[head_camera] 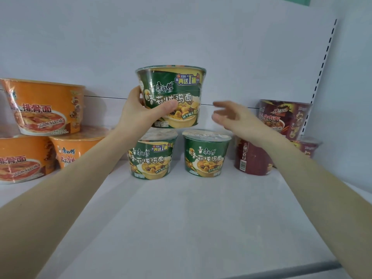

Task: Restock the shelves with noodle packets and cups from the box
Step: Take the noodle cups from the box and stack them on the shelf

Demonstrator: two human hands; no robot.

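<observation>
My left hand (138, 111) grips a green noodle cup (177, 91) by its lower left side, thumb across the front. The cup hangs upright just above two more green cups, one on the left (151, 160) and one on the right (206, 156), which stand side by side on the white shelf (191, 218). My right hand (231, 115) is open, fingers spread and blurred, a short way right of the held cup and not touching it.
Three orange noodle cups (44, 105) are stacked at the left of the shelf. Dark red cups (283, 117) are stacked at the right, near the shelf's slotted upright (322, 67). The shelf's back wall rises behind the cups.
</observation>
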